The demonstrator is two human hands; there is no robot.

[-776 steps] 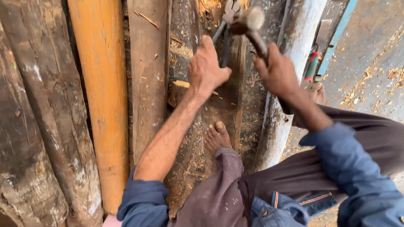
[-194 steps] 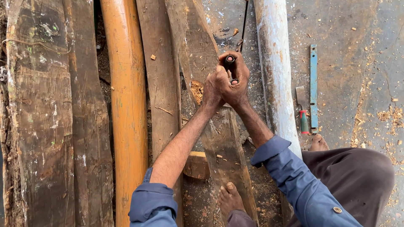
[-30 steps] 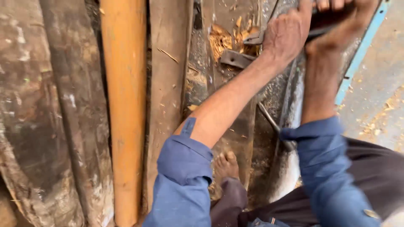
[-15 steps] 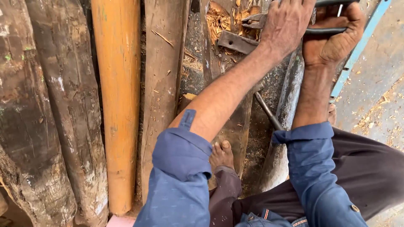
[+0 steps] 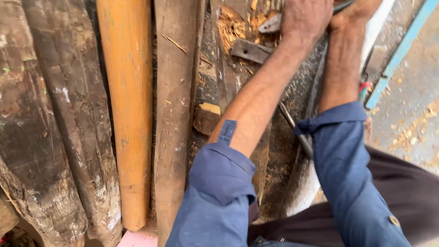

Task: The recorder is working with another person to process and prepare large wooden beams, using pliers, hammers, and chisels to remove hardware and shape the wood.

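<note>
A dark metal tool lies across the worn plank at the top of the view, its grey end showing just left of the left hand, which is clenched over it. The right hand is mostly cut off by the top edge; whether it grips cannot be told. A flat metal piece lies below the left hand, with wood chips beside it. Further left lie an orange log and bark-covered logs.
</note>
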